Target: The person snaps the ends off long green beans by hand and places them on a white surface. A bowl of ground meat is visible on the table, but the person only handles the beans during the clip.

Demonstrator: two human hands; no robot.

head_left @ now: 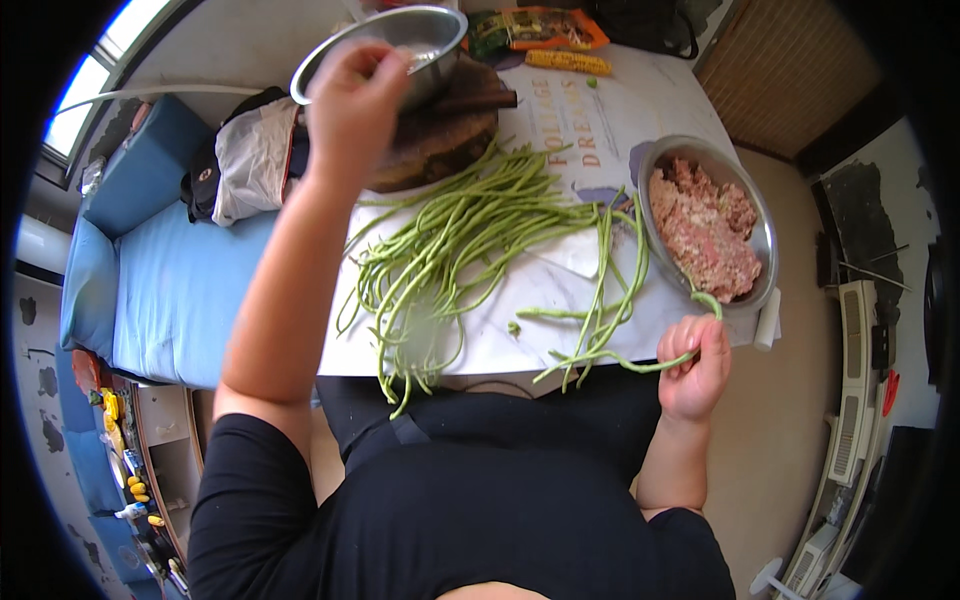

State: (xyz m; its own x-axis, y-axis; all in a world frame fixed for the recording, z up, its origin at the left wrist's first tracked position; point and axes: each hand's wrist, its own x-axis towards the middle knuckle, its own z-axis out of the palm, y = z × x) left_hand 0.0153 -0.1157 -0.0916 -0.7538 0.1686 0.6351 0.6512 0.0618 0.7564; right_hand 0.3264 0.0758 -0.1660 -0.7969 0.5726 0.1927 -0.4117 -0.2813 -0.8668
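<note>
My left hand (355, 85) is raised over a metal bowl (455, 28) at the far left of the table. Its fingers are pinched together and a little blurred; what they hold, if anything, does not show. My right hand (694, 368) is closed around a long green bean (640, 366) at the table's near right edge, and the bean's curled end sticks up above the fist. A large heap of long green beans (470, 225) covers the middle of the table, with several loose ones between it and my right hand. Just beyond that hand, a metal bowl (772, 262) holds minced meat (705, 230).
A thick round wooden chopping board (440, 160) sits under the far bowl, and a dark handle (480, 101) lies across it. At the back are a yellow corn cob (568, 63) and an orange food packet (555, 28). A blue sofa (180, 290) stands left of the table.
</note>
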